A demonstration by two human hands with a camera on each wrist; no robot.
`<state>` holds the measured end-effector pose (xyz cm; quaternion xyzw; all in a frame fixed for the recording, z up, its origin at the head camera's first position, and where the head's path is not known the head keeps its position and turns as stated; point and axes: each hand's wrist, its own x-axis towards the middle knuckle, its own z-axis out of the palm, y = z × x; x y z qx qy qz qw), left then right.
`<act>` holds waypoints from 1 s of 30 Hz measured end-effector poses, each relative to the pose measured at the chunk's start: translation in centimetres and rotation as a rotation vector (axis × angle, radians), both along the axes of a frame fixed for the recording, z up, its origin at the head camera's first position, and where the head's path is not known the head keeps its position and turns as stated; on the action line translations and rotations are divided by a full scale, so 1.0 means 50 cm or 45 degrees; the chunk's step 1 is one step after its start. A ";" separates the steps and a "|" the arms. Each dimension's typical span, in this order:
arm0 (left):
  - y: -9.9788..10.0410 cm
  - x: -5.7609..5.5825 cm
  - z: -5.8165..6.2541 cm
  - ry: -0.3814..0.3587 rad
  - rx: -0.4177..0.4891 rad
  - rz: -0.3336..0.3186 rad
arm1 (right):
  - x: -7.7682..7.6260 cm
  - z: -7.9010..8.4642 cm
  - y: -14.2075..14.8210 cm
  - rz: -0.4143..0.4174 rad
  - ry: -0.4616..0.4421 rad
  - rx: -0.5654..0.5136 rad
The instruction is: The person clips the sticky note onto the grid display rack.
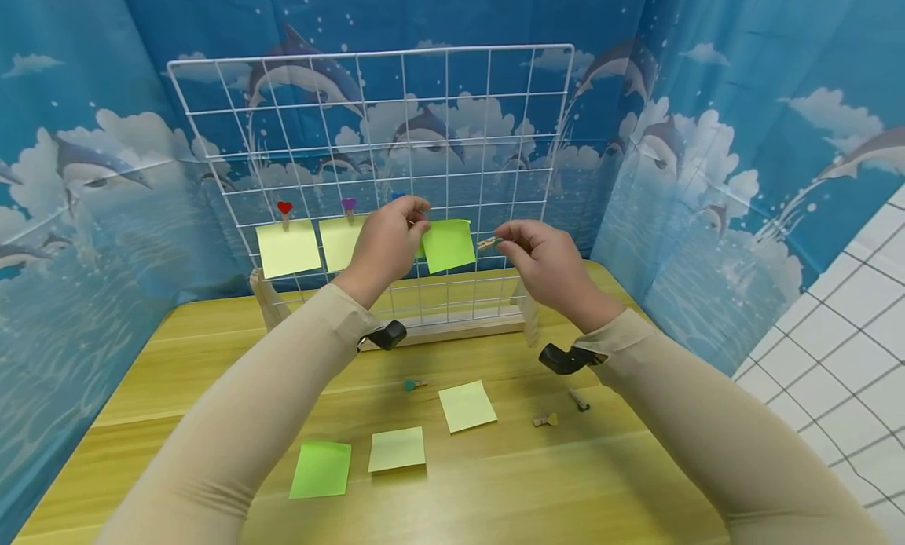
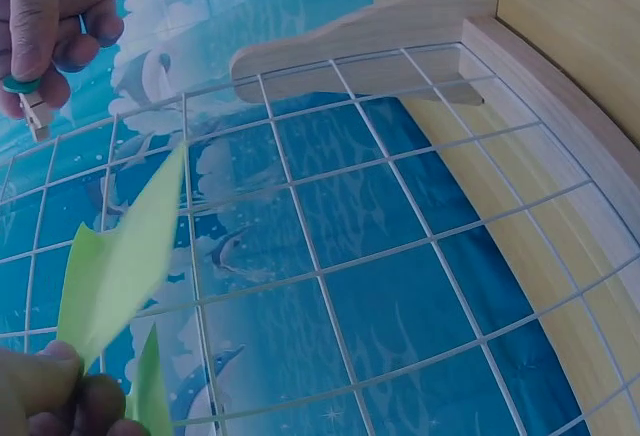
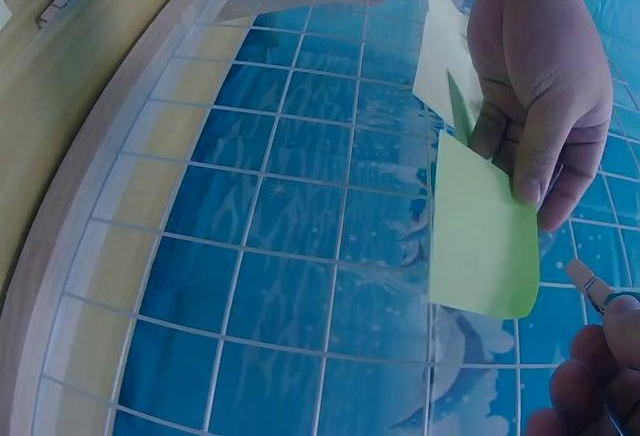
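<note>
Green note in the left hand, clothespin in the right, before a wire grid.
The left hand [image 1: 387, 243] pinches the green note [image 1: 450, 246] by its near edge; the sheet reaches out to that hand's right, in front of the wire grid [image 1: 382, 53]. The right hand [image 1: 547, 264] grips a small clothespin [image 1: 488, 244] between thumb and fingers, its wooden end pointing left, near the note but apart from it. Left of the left hand, a red heart peg [image 1: 285, 208] holds a pale yellow note [image 1: 288, 250] on the grid. Below both hands, loose notes [image 1: 467, 407] lie on the table [image 1: 495, 490].
</note>
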<state>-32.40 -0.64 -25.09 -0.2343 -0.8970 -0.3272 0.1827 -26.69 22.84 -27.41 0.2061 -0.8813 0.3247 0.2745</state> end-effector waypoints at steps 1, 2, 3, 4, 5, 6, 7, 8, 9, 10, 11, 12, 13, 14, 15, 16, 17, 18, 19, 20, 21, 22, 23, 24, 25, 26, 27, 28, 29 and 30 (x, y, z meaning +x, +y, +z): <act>0.002 -0.003 0.000 -0.007 -0.003 0.011 | -0.002 0.002 -0.001 -0.003 0.002 0.007; 0.003 -0.005 -0.001 -0.015 0.000 0.016 | -0.004 0.004 -0.002 -0.008 0.005 0.015; 0.004 -0.008 -0.001 -0.025 0.000 0.024 | -0.005 0.006 -0.002 -0.013 0.006 0.022; 0.005 -0.010 -0.002 -0.033 0.002 0.030 | -0.007 0.007 -0.003 -0.015 0.005 0.026; 0.006 -0.011 -0.002 -0.043 0.004 0.037 | -0.009 0.009 -0.003 -0.019 0.004 0.031; 0.007 -0.013 -0.002 -0.050 0.007 0.044 | -0.011 0.010 -0.003 -0.023 0.001 0.036; 0.008 -0.015 -0.002 -0.054 0.007 0.051 | -0.013 0.010 -0.003 -0.026 -0.003 0.038; 0.009 -0.017 -0.002 -0.055 0.005 0.058 | -0.015 0.011 -0.002 -0.028 -0.006 0.041; 0.010 -0.019 -0.002 -0.055 -0.003 0.068 | -0.017 0.012 -0.002 -0.029 -0.012 0.042; 0.011 -0.021 -0.002 -0.055 -0.008 0.075 | -0.019 0.012 -0.002 -0.032 -0.015 0.049; 0.012 -0.022 -0.001 -0.054 -0.016 0.082 | -0.021 0.013 -0.002 -0.034 -0.017 0.054; 0.013 -0.023 -0.001 -0.050 -0.025 0.086 | -0.023 0.015 -0.003 -0.036 -0.020 0.060; 0.015 -0.024 0.000 -0.047 -0.034 0.091 | -0.025 0.016 -0.004 -0.036 -0.022 0.064; 0.017 -0.025 0.002 -0.047 -0.044 0.096 | -0.026 0.018 -0.005 -0.039 -0.025 0.071; 0.019 -0.025 0.003 -0.047 -0.057 0.102 | -0.026 0.019 -0.007 -0.040 -0.027 0.076; 0.021 -0.025 0.005 -0.050 -0.068 0.109 | -0.027 0.021 -0.009 -0.041 -0.028 0.084; 0.022 -0.025 0.007 -0.049 -0.080 0.117 | -0.028 0.023 -0.011 -0.040 -0.029 0.087; 0.024 -0.025 0.008 -0.050 -0.092 0.124 | -0.029 0.024 -0.013 -0.041 -0.029 0.092; 0.025 -0.025 0.009 -0.053 -0.106 0.133 | -0.029 0.025 -0.015 -0.041 -0.027 0.097; 0.027 -0.025 0.010 -0.057 -0.118 0.140 | -0.031 0.026 -0.016 -0.042 -0.022 0.102; 0.028 -0.026 0.011 -0.059 -0.129 0.147 | -0.031 0.027 -0.018 -0.040 -0.016 0.106; 0.029 -0.027 0.012 -0.061 -0.136 0.151 | -0.032 0.028 -0.019 -0.041 -0.011 0.110; 0.030 -0.029 0.012 -0.063 -0.141 0.152 | -0.033 0.029 -0.020 -0.042 -0.006 0.113; 0.032 -0.030 0.014 -0.066 -0.150 0.152 | -0.034 0.029 -0.021 -0.043 0.000 0.115; 0.033 -0.031 0.015 -0.065 -0.159 0.153 | -0.036 0.030 -0.022 -0.043 0.005 0.117; 0.035 -0.032 0.017 -0.064 -0.167 0.153 | -0.037 0.030 -0.022 -0.043 0.009 0.118; 0.036 -0.033 0.018 -0.061 -0.179 0.155 | -0.038 0.030 -0.022 -0.043 0.011 0.118; 0.038 -0.034 0.019 -0.058 -0.189 0.158 | -0.039 0.030 -0.022 -0.043 0.012 0.118; 0.040 -0.035 0.021 -0.055 -0.200 0.161 | -0.040 0.031 -0.022 -0.043 0.015 0.118; 0.042 -0.036 0.022 -0.049 -0.214 0.165 | -0.041 0.031 -0.022 -0.042 0.017 0.117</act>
